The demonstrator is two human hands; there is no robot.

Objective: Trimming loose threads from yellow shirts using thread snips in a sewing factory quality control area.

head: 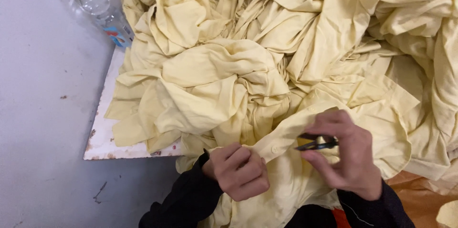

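Your left hand [238, 170] is clenched around a fold of a pale yellow garment [286, 137], gripping the buttoned strip just beside a small button [275, 149] that faces up. Your right hand [343, 154] is closed on small dark thread snips [316, 144], held between thumb and fingers with the blades pointing left toward the button; the tips sit just beside the fabric strip stretched between your two hands. Both of your sleeves are dark.

The garment you hold hangs over the near edge of the white table [102, 137], and it runs up into a large crumpled heap of yellow garments [267, 42] that covers nearly the whole tabletop, from the near edge to the far side and off to the right. Only the table's left edge and chipped near-left corner show bare. A clear plastic water bottle [98, 6] with a blue cap lies by the far-left edge of the heap, on the grey floor [43, 113] side of the table.
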